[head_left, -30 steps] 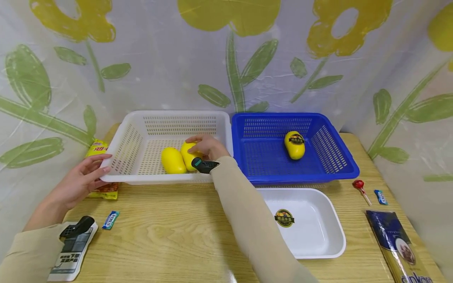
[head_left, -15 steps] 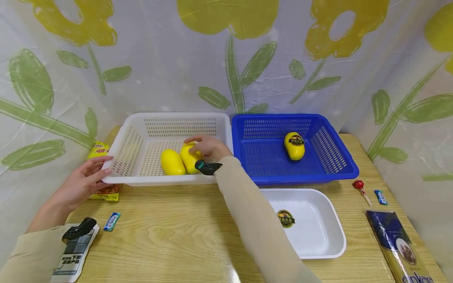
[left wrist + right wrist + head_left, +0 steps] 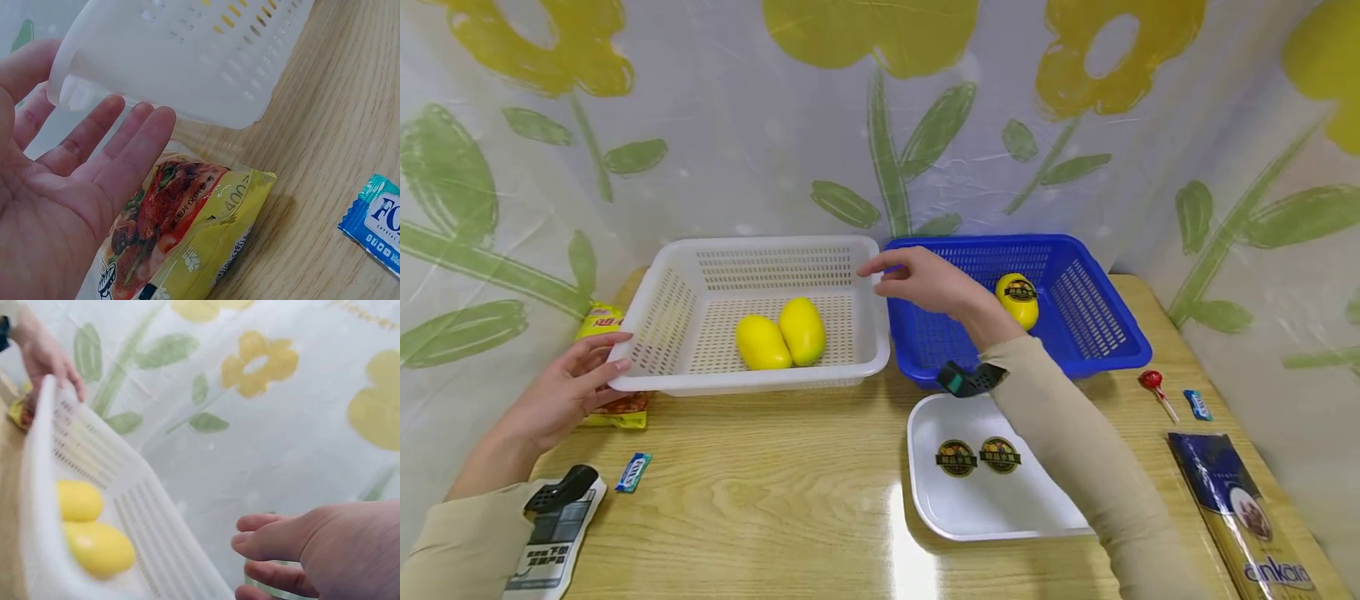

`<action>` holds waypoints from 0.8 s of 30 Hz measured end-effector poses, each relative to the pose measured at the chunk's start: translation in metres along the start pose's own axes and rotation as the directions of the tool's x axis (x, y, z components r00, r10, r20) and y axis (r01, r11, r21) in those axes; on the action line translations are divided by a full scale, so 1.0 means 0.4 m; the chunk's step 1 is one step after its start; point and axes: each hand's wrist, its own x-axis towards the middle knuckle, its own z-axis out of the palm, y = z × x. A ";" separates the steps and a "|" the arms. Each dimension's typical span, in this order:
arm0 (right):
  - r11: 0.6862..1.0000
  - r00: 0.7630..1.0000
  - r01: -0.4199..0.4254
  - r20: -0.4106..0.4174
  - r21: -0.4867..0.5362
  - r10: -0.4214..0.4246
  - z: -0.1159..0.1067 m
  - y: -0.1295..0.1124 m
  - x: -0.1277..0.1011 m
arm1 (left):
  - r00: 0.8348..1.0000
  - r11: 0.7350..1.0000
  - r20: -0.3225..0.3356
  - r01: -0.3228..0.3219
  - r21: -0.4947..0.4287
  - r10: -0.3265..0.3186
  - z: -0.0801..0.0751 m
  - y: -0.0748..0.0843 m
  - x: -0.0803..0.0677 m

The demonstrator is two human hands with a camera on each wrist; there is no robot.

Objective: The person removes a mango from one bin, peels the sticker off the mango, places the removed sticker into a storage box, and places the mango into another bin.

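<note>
The right hand (image 3: 925, 283) hangs in the air above the seam where the white basket (image 3: 647, 312) meets the blue basket (image 3: 1097, 329). Its fingers are loosely extended and point toward 9 o'clock, and it holds nothing. The right wrist view shows the same thing: relaxed fingers (image 3: 269, 540) with empty space in front of them, though that picture is blurred, so fine detail of the fingertips is hard to read.

The left hand (image 3: 561, 392) lies at the white basket's near left corner, at about 8 o'clock from the basket's middle. Its fingers are straight, and the tips rest against the outside of the rim without curling round it. In the left wrist view the palm faces up and open, with the fingertips (image 3: 134, 122) just under the basket's corner (image 3: 187, 69).

2 plain yellow fruits (image 3: 781, 337) lie side by side, touching, on the floor of the white basket. A 3rd yellow fruit (image 3: 1018, 302), with a dark round sticker on it, lies in the blue basket at about 3 o'clock from the right hand.

A white tray (image 3: 992, 508) sits on the wooden table (image 3: 760, 500) at 6 o'clock from the blue basket, and 2 round stickers (image 3: 977, 457) lie in it. A yellow snack packet (image 3: 181, 244) lies under the left hand, partly beneath the white basket. A small blue wrapped sweet (image 3: 634, 472) lies at 5 o'clock from the left hand.
</note>
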 end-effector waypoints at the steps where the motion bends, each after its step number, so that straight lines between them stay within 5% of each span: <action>1: 1.000 1.000 0.010 -0.019 -0.005 -0.010 -0.007 0.012 -0.033 | 1.000 1.000 -0.003 0.002 0.002 -0.002 -0.001 0.000 0.000; 6: 0.994 0.995 0.055 -0.090 0.092 -0.046 -0.027 0.094 -0.198 | 1.000 1.000 -0.011 0.006 0.007 -0.006 -0.005 -0.003 0.000; 10: 0.986 0.988 0.014 -0.155 0.168 0.012 -0.033 0.168 -0.327 | 1.000 1.000 -0.010 0.008 -0.016 -0.008 -0.007 -0.007 -0.001; 16: 0.950 0.936 0.002 -0.336 0.311 0.108 -0.053 0.266 -0.498 | 1.000 0.999 -0.014 0.020 -0.032 -0.020 -0.008 -0.007 -0.003; 19: 0.884 0.889 0.129 -0.447 0.449 0.097 -0.075 0.317 -0.559 | 0.999 0.999 -0.028 0.030 -0.011 -0.030 -0.007 -0.005 -0.002; 22: 0.760 0.830 0.301 -0.550 0.576 0.089 -0.100 0.367 -0.603 | 0.999 0.999 -0.027 0.029 -0.014 -0.029 -0.005 -0.005 0.000; 24: 0.713 0.789 0.350 -0.602 0.608 0.126 -0.117 0.397 -0.623 | 1.000 1.000 -0.021 0.020 -0.023 -0.021 -0.004 -0.005 0.001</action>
